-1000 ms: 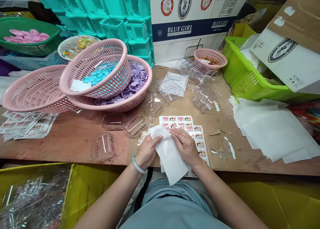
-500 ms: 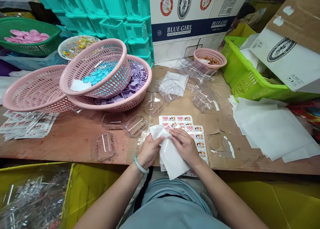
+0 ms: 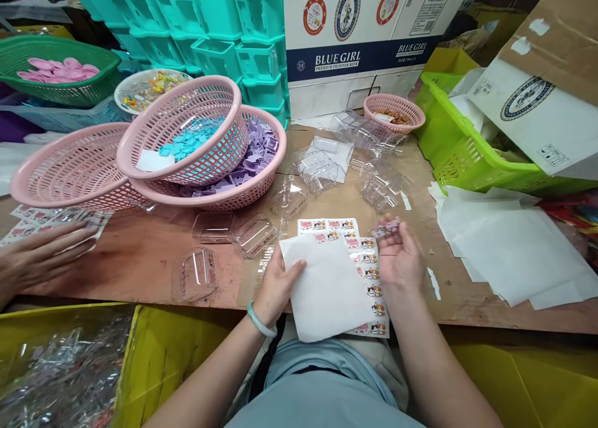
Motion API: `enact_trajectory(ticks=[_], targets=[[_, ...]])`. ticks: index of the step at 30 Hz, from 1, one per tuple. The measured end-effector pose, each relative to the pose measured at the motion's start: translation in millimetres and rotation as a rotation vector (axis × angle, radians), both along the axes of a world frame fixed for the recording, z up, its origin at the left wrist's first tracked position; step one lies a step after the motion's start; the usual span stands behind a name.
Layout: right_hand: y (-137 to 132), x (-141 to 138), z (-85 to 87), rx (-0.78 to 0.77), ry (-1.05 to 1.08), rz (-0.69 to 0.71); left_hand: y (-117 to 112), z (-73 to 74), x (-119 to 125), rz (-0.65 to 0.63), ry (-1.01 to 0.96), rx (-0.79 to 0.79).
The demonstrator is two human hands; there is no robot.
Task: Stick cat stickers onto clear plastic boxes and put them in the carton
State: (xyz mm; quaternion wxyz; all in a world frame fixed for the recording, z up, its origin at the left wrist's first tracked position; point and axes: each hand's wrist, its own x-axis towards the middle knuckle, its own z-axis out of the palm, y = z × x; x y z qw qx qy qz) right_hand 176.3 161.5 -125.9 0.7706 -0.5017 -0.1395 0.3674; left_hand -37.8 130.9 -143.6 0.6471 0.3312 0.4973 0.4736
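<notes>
My left hand (image 3: 276, 283) pinches the left edge of a white sticker sheet (image 3: 327, 297), its thumb on top. Most of that sheet shows blank white backing, with one cat sticker left near its top edge. Beneath it lie more sticker sheets (image 3: 372, 275) printed with cats and pink lettering. On the right, my right hand (image 3: 402, 253) is turned palm up with curled fingers, and a peeled clear sticker (image 3: 385, 228) lies across its fingertips. Clear plastic cases (image 3: 252, 233) lie on the table beyond my hands.
Another person's hand (image 3: 47, 256) rests by sticker sheets (image 3: 32, 219) at the left. Pink baskets (image 3: 187, 194) hold blue and purple pieces. White backing sheets (image 3: 518, 247) lie right, below a green crate (image 3: 458, 129). A small pink basket (image 3: 395, 126) stands behind; a yellow bin (image 3: 135, 353) is below left.
My hands have moved apart; the folded sheet is now flat in my left hand. My right hand has moved right and turned up with a sticker. Another person's hand has appeared at left.
</notes>
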Motion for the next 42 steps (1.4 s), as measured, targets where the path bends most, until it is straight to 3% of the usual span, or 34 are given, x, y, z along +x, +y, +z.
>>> enact_trajectory(ticks=[3, 4, 5, 7, 8, 10, 12, 14, 17, 19, 21, 22, 26, 27, 29, 32, 36, 42], targets=[[-11, -7, 17.9, 0.090, -0.547, -0.126, -13, 19.0, -6, 0.293, 0.334, 0.300], [-17, -12, 20.3, 0.119, -0.790, -0.104, -16, 26.0, -6, 0.300, 0.411, 0.375], [-22, -19, 20.6, 0.155, -1.030, -0.036, -18, 32.4, -4, 0.227, 0.433, 0.411], [-31, -33, 16.3, 0.240, -1.420, 0.184, -17, 41.1, 4, -0.024, 0.286, 0.361], [-34, -39, 12.7, 0.280, -1.544, 0.291, -15, 42.8, 8, -0.123, 0.149, 0.297], [-38, -49, 5.1, 0.316, -1.654, 0.428, -8, 40.9, 17, -0.199, -0.117, 0.162], [-41, -53, -0.9, 0.293, -1.637, 0.525, -1, 34.4, 23, -0.170, -0.249, 0.062], [-42, -52, -4.6, 0.194, -1.482, 0.557, 4, 27.4, 24, -0.120, -0.242, 0.004], [-42, -46, -7.3, -0.009, -0.933, 0.458, 8, 22.8, 24, -0.088, -0.175, -0.006], [-37, -41, -7.9, -0.126, -0.528, 0.521, 11, 23.3, 25, -0.161, -0.129, 0.034], [-28, -31, -6.1, -0.194, -0.289, 0.617, 18, 24.0, 29, -0.259, -0.035, 0.131], [-23, -25, -4.0, -0.203, -0.240, 0.594, 24, 23.9, 31, -0.278, 0.049, 0.205], [-4, 7, 10.4, -0.106, -0.203, 0.166, 74, 22.8, 39, -0.101, 0.580, 0.626], [-2, 14, 13.5, -0.085, -0.199, 0.115, 92, 22.8, 41, -0.048, 0.736, 0.715], [-1, 22, 16.3, -0.065, -0.212, 0.126, 127, 22.8, 47, -0.002, 1.042, 0.808], [-6, 20, 9.9, -0.076, -0.256, 0.260, 167, 22.2, 58, -0.049, 1.367, 0.851], [-7, 2, -8.2, -0.078, -0.402, 0.304, 188, 23.2, 64, 0.009, 1.423, 0.967], [1, -20, -28.0, -0.017, -0.515, 0.349, 183, 27.3, 48, 0.197, 1.365, 0.966]])
